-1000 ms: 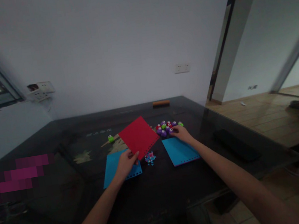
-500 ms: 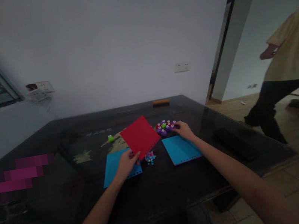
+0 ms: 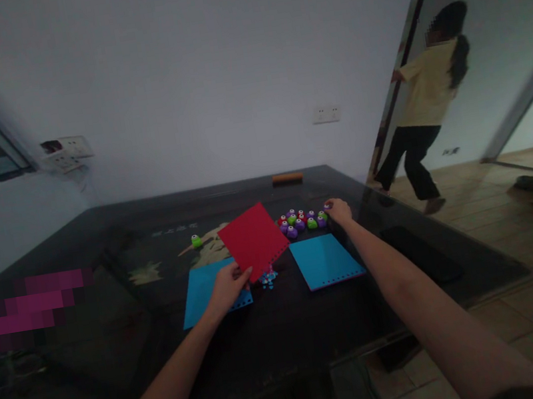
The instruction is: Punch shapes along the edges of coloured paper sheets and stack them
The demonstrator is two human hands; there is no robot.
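In my left hand (image 3: 232,284) is a red sheet of card (image 3: 253,240) with a row of punched holes along one edge, pinched at its near corner and tilted above the table. Under that hand lies a blue punched sheet (image 3: 201,292). A second blue sheet (image 3: 327,261) lies to the right. Beyond it sits a cluster of small one-eyed toys (image 3: 299,224) in purple, green and red. At the cluster's right end, my right hand (image 3: 340,210) has its fingers closed on a purple one-eyed toy (image 3: 327,207). Small blue, white and pink paper bits (image 3: 267,279) lie between the sheets.
A lone green one-eyed toy (image 3: 196,241) stands at the left on the dark table (image 3: 288,337). An orange-brown bar (image 3: 287,178) lies at the back, and a long black object (image 3: 420,255) lies on the right. Past the table, a person (image 3: 424,93) walks by the doorway.
My right hand has moved right and slightly away, to the far end of the toy cluster. The red card has shifted slightly right. The person has moved left, farther from the table.
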